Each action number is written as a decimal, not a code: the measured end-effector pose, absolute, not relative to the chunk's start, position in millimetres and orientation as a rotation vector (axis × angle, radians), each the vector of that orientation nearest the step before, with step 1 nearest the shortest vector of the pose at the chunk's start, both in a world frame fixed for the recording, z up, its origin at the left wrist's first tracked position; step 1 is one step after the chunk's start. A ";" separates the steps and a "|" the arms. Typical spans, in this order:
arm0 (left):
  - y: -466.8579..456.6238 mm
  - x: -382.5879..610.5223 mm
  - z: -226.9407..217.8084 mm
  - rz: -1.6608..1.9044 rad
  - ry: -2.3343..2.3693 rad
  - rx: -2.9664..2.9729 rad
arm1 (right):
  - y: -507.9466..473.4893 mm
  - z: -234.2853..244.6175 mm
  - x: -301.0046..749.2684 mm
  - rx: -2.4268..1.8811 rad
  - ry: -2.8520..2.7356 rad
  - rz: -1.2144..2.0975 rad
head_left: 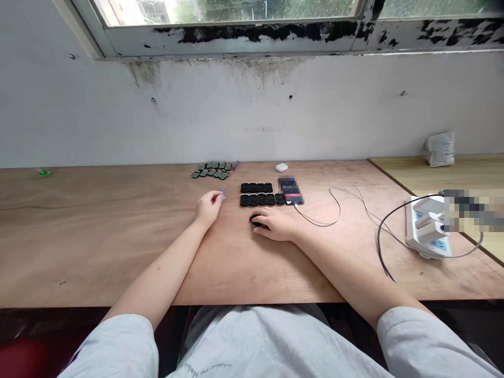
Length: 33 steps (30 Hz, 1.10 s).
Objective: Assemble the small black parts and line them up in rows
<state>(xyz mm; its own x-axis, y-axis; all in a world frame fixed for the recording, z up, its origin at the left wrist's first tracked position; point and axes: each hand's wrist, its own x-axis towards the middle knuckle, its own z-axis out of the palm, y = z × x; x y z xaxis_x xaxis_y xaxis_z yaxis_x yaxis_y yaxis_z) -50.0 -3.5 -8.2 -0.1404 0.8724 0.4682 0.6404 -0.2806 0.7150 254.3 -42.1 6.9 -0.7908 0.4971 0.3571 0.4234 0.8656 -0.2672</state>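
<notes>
Hands [208, 211] [276, 224] hold a bluish piece [223, 198] and a black part [257, 220].

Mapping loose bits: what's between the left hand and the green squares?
Head view: a small bluish piece lies on the tabletop between the left hand and the green squares.

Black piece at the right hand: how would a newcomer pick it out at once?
Start at the wooden table below the window. Around its middle lie two rows of black parts; look just nearer the camera. The black piece there is apart from those rows, the only one in the grip of the right hand.
</notes>
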 end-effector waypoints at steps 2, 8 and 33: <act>-12.3 -33.6 -7.0 1.334 1.627 1.829 | -41.6 4.4 254.2 -0.684 -2.596 0.231; -39.9 9.7 0.7 0.996 1.384 2.008 | -33.5 -1.5 255.1 -0.720 -2.515 0.311; -50.1 7.8 4.4 0.673 1.024 2.702 | -29.3 1.3 253.3 -0.760 -2.493 0.350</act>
